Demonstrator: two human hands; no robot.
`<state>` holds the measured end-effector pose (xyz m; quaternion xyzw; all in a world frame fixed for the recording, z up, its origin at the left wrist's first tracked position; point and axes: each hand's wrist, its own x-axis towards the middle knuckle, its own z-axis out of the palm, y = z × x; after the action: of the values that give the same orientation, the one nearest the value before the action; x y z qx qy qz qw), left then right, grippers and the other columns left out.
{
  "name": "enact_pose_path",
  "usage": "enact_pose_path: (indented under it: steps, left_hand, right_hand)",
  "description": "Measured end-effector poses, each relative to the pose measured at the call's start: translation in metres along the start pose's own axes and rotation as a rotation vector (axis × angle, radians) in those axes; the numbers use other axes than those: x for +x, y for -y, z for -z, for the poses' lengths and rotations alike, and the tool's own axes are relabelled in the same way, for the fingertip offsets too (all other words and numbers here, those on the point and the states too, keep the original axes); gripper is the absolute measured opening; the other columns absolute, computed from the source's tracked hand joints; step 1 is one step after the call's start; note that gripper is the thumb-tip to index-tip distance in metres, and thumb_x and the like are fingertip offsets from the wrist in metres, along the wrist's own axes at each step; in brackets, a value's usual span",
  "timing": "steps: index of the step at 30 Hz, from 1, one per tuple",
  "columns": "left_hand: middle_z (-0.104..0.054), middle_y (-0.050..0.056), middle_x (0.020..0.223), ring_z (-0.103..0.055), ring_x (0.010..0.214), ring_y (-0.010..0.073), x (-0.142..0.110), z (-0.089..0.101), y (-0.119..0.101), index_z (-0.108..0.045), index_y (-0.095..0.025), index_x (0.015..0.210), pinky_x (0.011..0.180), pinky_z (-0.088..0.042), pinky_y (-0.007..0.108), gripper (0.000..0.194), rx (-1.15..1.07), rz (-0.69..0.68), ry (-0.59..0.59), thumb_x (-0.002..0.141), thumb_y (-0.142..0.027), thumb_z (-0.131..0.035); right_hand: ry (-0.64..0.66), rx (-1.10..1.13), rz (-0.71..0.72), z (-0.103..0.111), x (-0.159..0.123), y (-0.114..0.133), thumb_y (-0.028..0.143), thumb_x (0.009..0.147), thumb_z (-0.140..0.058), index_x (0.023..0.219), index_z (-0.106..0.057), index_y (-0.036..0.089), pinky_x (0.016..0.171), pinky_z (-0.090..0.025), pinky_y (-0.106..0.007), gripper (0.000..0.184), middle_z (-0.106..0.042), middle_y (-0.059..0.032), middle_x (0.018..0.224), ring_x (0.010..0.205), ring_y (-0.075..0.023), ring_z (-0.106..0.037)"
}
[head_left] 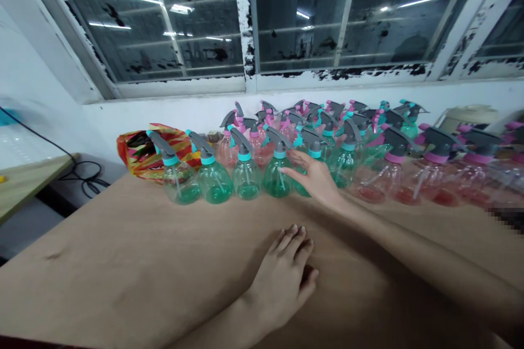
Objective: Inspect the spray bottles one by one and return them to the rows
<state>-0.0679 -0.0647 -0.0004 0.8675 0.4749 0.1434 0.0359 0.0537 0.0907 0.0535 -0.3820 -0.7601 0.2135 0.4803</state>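
Observation:
My right hand [315,177] reaches to the row of spray bottles, its thumb and fingers apart. It is at a green spray bottle [279,177] with a turquoise collar and grey trigger head; whether the fingertips touch it I cannot tell. Behind that hand, another green spray bottle [314,144] is partly hidden. Nearer to me, my left hand [282,272] rests on the brown table [143,262] with its fingers stretched out and nothing in it. Further left stand more green bottles, among them one at the row's end [180,185].
Pink spray bottles [376,180] continue the row to the right. Several pink and green ones crowd behind, against the wall under the windows [164,22]. A red and yellow plastic bag [135,155] lies at the back left. A black cable [88,172] hangs beyond the table's left edge.

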Motion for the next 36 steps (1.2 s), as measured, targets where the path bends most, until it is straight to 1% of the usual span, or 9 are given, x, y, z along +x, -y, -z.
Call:
enact_pose_path:
  steps: [3, 6, 9, 11, 18, 24, 29, 33, 36]
  left_hand:
    - [-0.044, 0.012, 0.143, -0.036, 0.134, 0.0259, 0.000, 0.001, 0.000, -0.052, -0.012, 0.130, 0.111, -0.031, 0.043, 0.042, -0.001, 0.006, 0.014, 0.093, -0.032, -0.051]
    - [-0.044, 0.012, 0.143, -0.036, 0.134, 0.0258, 0.000, 0.001, 0.001, -0.052, -0.012, 0.129, 0.110, -0.033, 0.044, 0.041, -0.002, 0.005, 0.001, 0.093, -0.033, -0.051]
    - [-0.045, 0.011, 0.142, -0.037, 0.133, 0.0259, 0.000, 0.002, 0.001, -0.052, -0.014, 0.129, 0.109, -0.035, 0.045, 0.040, 0.007, -0.003, -0.025, 0.093, -0.032, -0.052]
    - [-0.046, 0.011, 0.142, -0.039, 0.133, 0.0264, 0.001, 0.004, 0.001, -0.052, -0.014, 0.129, 0.108, -0.036, 0.046, 0.041, 0.031, -0.008, -0.015, 0.091, -0.029, -0.054]
    - [-0.045, 0.011, 0.142, -0.041, 0.132, 0.0269, 0.002, 0.010, 0.003, -0.051, -0.014, 0.130, 0.105, -0.039, 0.047, 0.041, 0.113, -0.030, 0.024, 0.093, -0.030, -0.053]
    - [-0.046, 0.007, 0.142, -0.040, 0.132, 0.0245, 0.002, 0.009, 0.006, -0.049, -0.020, 0.130, 0.106, -0.038, 0.045, 0.038, 0.005, 0.006, 0.015, 0.093, -0.026, -0.053]
    - [-0.047, 0.007, 0.140, -0.045, 0.128, 0.0245, 0.017, 0.006, 0.005, -0.041, -0.025, 0.133, 0.104, -0.039, 0.047, 0.040, -0.151, 0.143, -0.052, 0.093, -0.025, -0.049]
    - [-0.048, 0.016, 0.136, -0.047, 0.124, 0.0357, 0.042, 0.001, -0.007, -0.024, -0.022, 0.142, 0.097, -0.040, 0.057, 0.069, -0.149, 0.258, -0.161, 0.085, -0.039, -0.060]
    - [-0.052, 0.016, 0.129, -0.049, 0.119, 0.0394, 0.061, 0.000, -0.028, -0.022, -0.021, 0.143, 0.092, -0.042, 0.058, 0.083, -0.166, 0.273, -0.218, 0.077, -0.046, -0.067]
  right_hand:
    - [0.024, 0.015, -0.013, 0.020, -0.011, 0.004, 0.035, 0.081, -0.064, 0.118, -0.060, 0.016, 0.093, -0.049, -0.034, 0.042, -0.068, -0.0101, 0.118, 0.107, -0.0208, -0.065]
    - [0.016, -0.025, -0.045, 0.045, -0.019, 0.008, 0.036, 0.084, -0.060, 0.098, -0.068, 0.019, 0.082, -0.054, -0.032, 0.024, -0.075, -0.0050, 0.097, 0.088, -0.0193, -0.071]
    - [-0.055, -0.151, -0.102, 0.068, -0.022, 0.005, 0.045, 0.083, -0.058, 0.084, -0.069, 0.021, 0.070, -0.053, -0.035, 0.027, -0.074, -0.0044, 0.082, 0.073, -0.0213, -0.069]
    - [-0.100, -0.253, -0.143, 0.075, -0.021, -0.003, 0.052, 0.081, -0.058, 0.085, -0.067, 0.020, 0.068, -0.051, -0.038, 0.034, -0.073, -0.0068, 0.083, 0.071, -0.0238, -0.067]
    - [0.037, -0.471, -0.189, 0.057, -0.006, -0.022, 0.073, 0.069, -0.056, 0.127, -0.051, 0.014, 0.070, -0.050, -0.044, 0.083, -0.067, -0.0188, 0.111, 0.095, -0.0372, -0.065]
    - [0.102, -0.576, -0.178, 0.053, -0.005, -0.021, 0.072, 0.074, -0.051, 0.119, -0.055, 0.009, 0.061, -0.050, -0.045, 0.078, -0.068, -0.0226, 0.103, 0.087, -0.0409, -0.066]
    - [0.134, -0.625, -0.132, 0.074, -0.031, -0.009, 0.070, 0.077, -0.050, 0.114, -0.056, 0.009, 0.055, -0.049, -0.042, 0.072, -0.070, -0.0201, 0.091, 0.075, -0.0369, -0.068]
    - [0.139, -0.751, -0.065, 0.095, -0.067, 0.007, 0.072, 0.079, -0.045, 0.106, -0.059, 0.009, 0.047, -0.044, -0.038, 0.070, -0.070, -0.0174, 0.076, 0.065, -0.0355, -0.068]
    - [0.135, -0.811, 0.017, 0.111, -0.095, 0.017, 0.072, 0.078, -0.046, 0.094, -0.061, 0.010, 0.042, -0.043, -0.036, 0.066, -0.069, -0.0143, 0.076, 0.059, -0.0320, -0.068]
